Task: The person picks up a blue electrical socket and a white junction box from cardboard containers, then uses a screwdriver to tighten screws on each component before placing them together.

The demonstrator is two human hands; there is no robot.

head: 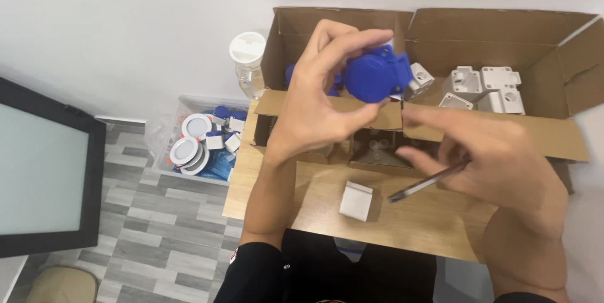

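Observation:
My left hand (318, 98) is raised over the wooden table (314, 205) and grips a round blue plastic part (376, 75) with a small white piece on its right side. My right hand (497, 158) is lower and to the right, index finger pointing left toward the blue part. It holds a thin dark metal tool (425, 183) whose tip points down-left. A small white square box (357, 201) lies on the table below both hands.
An open cardboard box (503, 39) at the table's back holds several white plastic housings (484, 89) and blue parts. A clear bin (201, 142) on the floor holds round white fittings. A lidded jar (248, 61) stands beside the box. A dark framed panel (44, 171) is at left.

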